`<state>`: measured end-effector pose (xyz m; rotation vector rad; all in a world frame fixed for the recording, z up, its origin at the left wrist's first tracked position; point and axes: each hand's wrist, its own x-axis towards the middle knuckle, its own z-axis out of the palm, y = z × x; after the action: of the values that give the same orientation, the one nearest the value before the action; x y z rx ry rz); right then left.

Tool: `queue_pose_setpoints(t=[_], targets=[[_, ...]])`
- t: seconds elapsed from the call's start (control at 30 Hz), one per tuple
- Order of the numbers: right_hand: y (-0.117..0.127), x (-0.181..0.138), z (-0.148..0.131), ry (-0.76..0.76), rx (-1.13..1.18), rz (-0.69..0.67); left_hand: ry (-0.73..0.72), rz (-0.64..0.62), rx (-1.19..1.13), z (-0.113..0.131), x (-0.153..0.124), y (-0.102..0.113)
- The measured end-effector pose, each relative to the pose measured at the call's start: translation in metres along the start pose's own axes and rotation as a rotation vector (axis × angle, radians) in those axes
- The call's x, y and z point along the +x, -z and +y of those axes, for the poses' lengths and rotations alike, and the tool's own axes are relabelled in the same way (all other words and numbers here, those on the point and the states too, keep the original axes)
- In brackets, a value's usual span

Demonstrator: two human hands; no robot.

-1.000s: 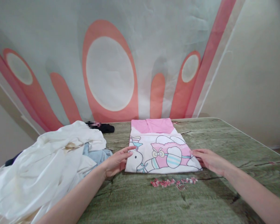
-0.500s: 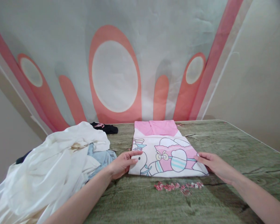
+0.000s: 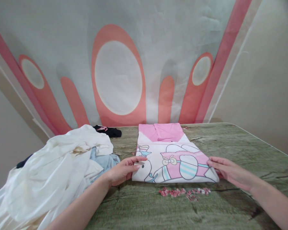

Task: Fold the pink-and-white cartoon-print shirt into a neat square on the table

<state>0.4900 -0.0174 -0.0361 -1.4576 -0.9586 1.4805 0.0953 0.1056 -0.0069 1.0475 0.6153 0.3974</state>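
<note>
A pink and white garment (image 3: pixel 165 163) with a cartoon print lies folded on the table in front of me; its exact kind is hard to tell in this folded state. At its near left edge, my left hand (image 3: pixel 123 170) pinches the cloth between thumb and fingers. My right hand (image 3: pixel 227 169) grips the near right corner in the same way. The pink part of the garment lies flat at the far end, with a folded layer on top.
A heap of white clothes (image 3: pixel 60 169) with a light blue piece (image 3: pixel 108 163) covers the left side of the table. Behind it lies a small black garment (image 3: pixel 111 131). The wood-patterned tabletop (image 3: pixel 177 214) carries a pink blossom print. A patterned backdrop (image 3: pixel 153 57) rises behind.
My right hand has moved slightly right, drawing the garment's near right corner outward. The near edge looks a little wider and straighter. My left hand has barely shifted.
</note>
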Motion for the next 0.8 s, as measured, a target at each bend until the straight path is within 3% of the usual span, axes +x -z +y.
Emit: queue_pose_setpoints(t=[0.13, 0.27, 0.47, 0.8], targets=[[-0.004, -0.005, -0.006, -0.039, -0.164, -0.113, 0.059, -0.079, 0.086, 0.001, -0.003, -0.001], [0.004, -0.008, -0.006, 0.009, -0.322, -0.101, 0.015, -0.093, 0.235, -0.001, -0.001, 0.004], [0.016, -0.008, -0.004, 0.005, -0.414, -0.147, 0.032, -0.084, 0.412, 0.004, -0.004, 0.006], [0.01, -0.007, -0.005, -0.059, -0.443, -0.12, 0.096, -0.174, 0.519, 0.015, -0.009, 0.004]])
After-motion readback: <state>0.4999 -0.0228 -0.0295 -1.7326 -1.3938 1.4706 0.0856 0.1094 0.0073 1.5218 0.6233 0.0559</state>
